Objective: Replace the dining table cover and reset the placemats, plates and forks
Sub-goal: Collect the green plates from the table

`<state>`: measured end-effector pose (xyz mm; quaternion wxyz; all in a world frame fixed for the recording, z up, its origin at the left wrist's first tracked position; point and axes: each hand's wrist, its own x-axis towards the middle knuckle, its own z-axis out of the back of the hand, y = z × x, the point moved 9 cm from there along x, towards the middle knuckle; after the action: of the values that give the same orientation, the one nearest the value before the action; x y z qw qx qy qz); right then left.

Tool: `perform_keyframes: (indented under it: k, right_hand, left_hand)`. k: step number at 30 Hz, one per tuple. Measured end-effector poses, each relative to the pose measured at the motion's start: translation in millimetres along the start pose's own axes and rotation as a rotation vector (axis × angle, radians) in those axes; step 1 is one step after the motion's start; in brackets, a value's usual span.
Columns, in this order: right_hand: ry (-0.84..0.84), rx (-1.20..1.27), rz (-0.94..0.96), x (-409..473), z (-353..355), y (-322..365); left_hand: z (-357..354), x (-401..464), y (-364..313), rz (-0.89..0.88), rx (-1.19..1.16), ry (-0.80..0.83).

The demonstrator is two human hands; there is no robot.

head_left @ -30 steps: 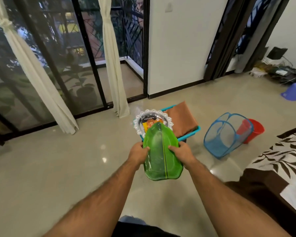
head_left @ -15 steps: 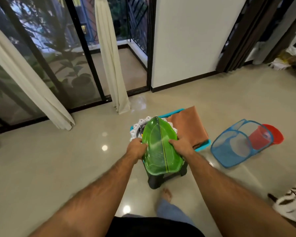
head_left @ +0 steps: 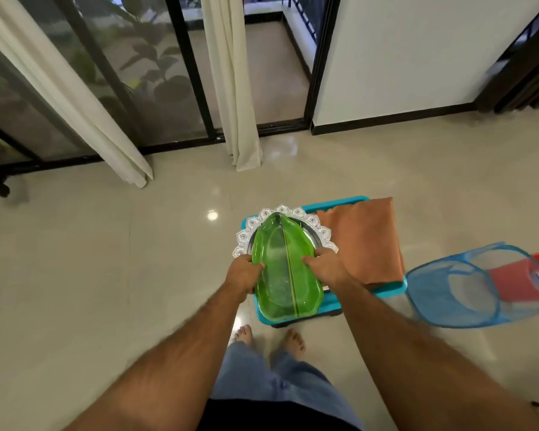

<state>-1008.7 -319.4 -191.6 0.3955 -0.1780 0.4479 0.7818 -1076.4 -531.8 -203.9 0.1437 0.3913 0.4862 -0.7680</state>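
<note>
I hold a green leaf-shaped plate (head_left: pixel 285 272) by its two long edges, my left hand (head_left: pixel 243 273) on its left side and my right hand (head_left: pixel 325 267) on its right. It hovers just over a round silver plate with a scalloped rim (head_left: pixel 319 230), which lies on a low teal stool (head_left: pixel 383 289). A folded orange-brown cloth (head_left: pixel 366 241) covers the stool's right half. I cannot tell whether the green plate touches the silver one.
A blue mesh hamper (head_left: pixel 455 290) lies on its side to the right, with a red bucket (head_left: pixel 511 278) behind it. Cream curtains (head_left: pixel 231 88) hang before sliding glass doors at the back. My bare feet (head_left: pixel 268 335) stand just short of the stool on the glossy tile floor.
I have stepped up to the stool and lowered the green plate, still in both hands, down over the silver plate. The view has tilted further downward.
</note>
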Motion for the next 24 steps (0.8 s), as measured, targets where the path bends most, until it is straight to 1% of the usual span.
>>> perform_keyframes:
  k: [4, 9, 12, 18, 24]
  right_hand:
    - [0.048, -0.011, -0.033, 22, -12, -1]
    - [0.074, -0.035, -0.03, 48, -22, 0]
    - [0.104, -0.058, -0.031, 61, -25, 1]
    - [0.103, -0.082, -0.078, 88, -29, -6]
    - [0.113, -0.055, -0.131, 102, -35, -14]
  left_hand:
    - [-1, 34, 14, 0.044, 0.0, -0.032]
    - [-6, 62, 19, 0.074, -0.015, -0.027]
    - [-11, 76, 23, 0.103, -0.032, -0.011]
    - [-25, 115, 40, 0.143, -0.02, 0.034]
    - [-26, 118, 34, 0.179, -0.008, 0.015]
